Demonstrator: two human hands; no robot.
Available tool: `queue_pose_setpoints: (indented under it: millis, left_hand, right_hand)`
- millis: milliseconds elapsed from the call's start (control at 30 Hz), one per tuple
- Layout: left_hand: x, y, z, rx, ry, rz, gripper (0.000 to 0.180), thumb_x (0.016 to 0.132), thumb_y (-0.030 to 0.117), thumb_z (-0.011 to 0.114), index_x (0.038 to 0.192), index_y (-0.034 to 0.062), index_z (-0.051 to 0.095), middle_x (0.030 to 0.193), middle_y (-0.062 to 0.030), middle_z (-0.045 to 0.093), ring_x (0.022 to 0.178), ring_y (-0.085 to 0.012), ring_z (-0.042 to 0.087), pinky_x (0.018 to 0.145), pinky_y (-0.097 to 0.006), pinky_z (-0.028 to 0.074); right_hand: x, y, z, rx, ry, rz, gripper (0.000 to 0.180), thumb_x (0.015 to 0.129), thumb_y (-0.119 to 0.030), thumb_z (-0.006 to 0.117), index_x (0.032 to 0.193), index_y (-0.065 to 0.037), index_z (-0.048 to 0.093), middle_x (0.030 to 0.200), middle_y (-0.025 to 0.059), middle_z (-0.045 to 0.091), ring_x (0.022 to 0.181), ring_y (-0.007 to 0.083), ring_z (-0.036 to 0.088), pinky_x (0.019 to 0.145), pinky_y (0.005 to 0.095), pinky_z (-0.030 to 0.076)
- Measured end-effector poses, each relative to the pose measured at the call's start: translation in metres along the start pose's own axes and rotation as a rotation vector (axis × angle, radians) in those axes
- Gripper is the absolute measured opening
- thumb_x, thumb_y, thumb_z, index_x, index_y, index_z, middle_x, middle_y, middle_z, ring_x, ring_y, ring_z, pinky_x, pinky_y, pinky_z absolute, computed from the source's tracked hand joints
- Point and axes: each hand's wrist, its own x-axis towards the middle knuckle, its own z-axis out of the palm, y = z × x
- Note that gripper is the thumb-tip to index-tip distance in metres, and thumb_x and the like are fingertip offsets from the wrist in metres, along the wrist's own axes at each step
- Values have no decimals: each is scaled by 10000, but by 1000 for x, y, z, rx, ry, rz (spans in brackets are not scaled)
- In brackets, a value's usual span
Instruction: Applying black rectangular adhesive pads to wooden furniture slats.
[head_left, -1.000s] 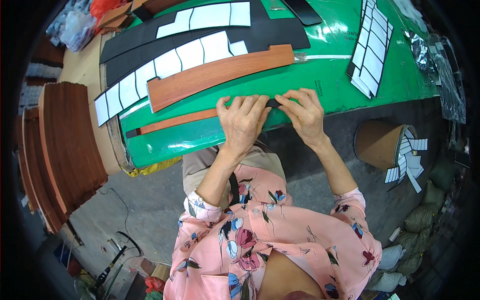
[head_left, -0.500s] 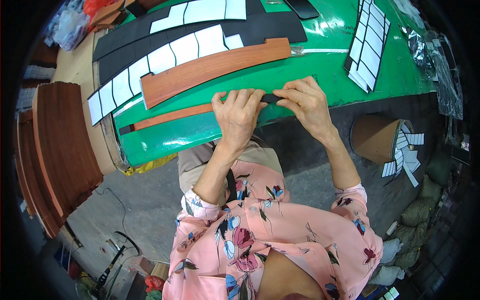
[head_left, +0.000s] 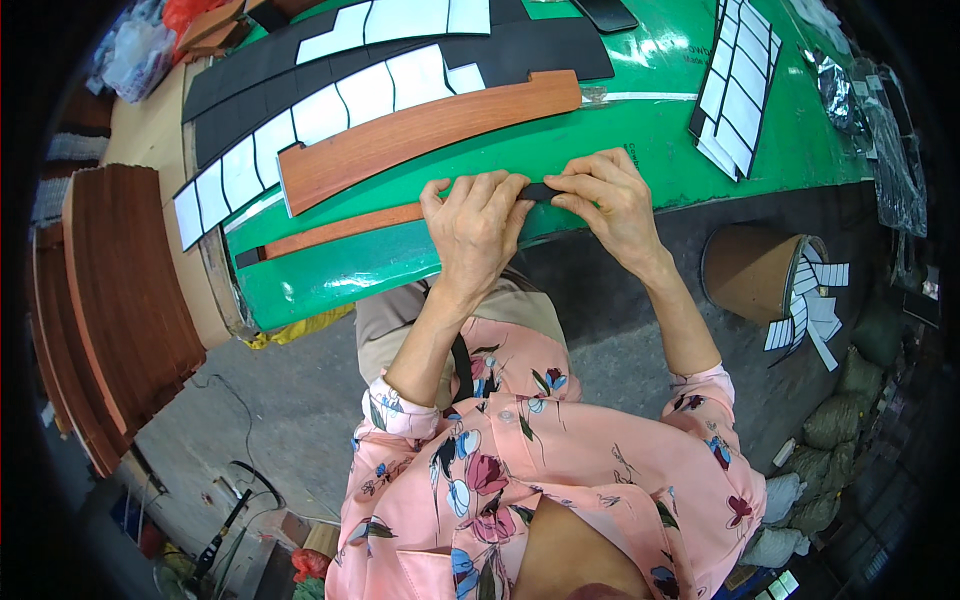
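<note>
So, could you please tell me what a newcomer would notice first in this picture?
Both hands meet at the near edge of the bright green table: the left hand and right hand pinch a thin black strip lying on a long wood-grain strip. Just beyond lies a wider curved wood-grain panel, with black strips backed in white paper segments behind it.
</note>
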Motion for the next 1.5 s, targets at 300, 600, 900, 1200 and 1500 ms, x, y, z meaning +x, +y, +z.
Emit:
queue_pose_setpoints:
  millis: [300, 600, 900, 1200, 1500]
  left_hand:
    - [4, 1, 2, -5, 6, -5, 220, 727, 186, 715, 923, 118, 642, 896, -15, 627, 823, -182, 570, 811, -382, 315]
    - [1, -3, 3, 94, 45, 37, 278, 699, 205, 701, 967, 190, 629, 829, 23, 586, 761, -170, 551, 718, -391, 320]
    - [-7, -6, 11, 124, 151, 170, 253, 720, 186, 603, 969, 173, 649, 818, 45, 579, 749, -134, 545, 662, -371, 314]
    - [-14, -8, 6, 116, 46, 201, 376, 759, 141, 584, 1135, 135, 569, 968, -25, 558, 895, -184, 547, 823, -484, 356]
    - [-33, -50, -101, 271, 371, -31, 387, 722, 88, 629, 1106, 133, 597, 1117, -113, 528, 1104, -282, 475, 930, -556, 245]
  right_hand:
    - [-4, 1, 7, 31, 66, 42, 237, 669, -133, 734, 904, -117, 709, 900, 2, 613, 839, 196, 540, 697, 306, 489]
    - [-3, 0, 18, 61, 73, -10, 243, 686, -88, 726, 921, -68, 670, 882, 66, 601, 839, 242, 551, 716, 346, 471]
    - [-21, 9, 40, 0, 274, -122, 302, 683, -10, 725, 977, -59, 673, 934, 74, 608, 869, 265, 565, 776, 360, 475]
    - [-33, -14, 40, -220, 200, 19, 358, 760, 21, 630, 1113, -41, 624, 1188, 127, 530, 1105, 339, 479, 901, 417, 432]
    - [-24, -21, 29, 325, 170, 472, 286, 919, -198, 545, 1131, -13, 594, 1163, 117, 567, 1098, 213, 499, 924, 320, 393]
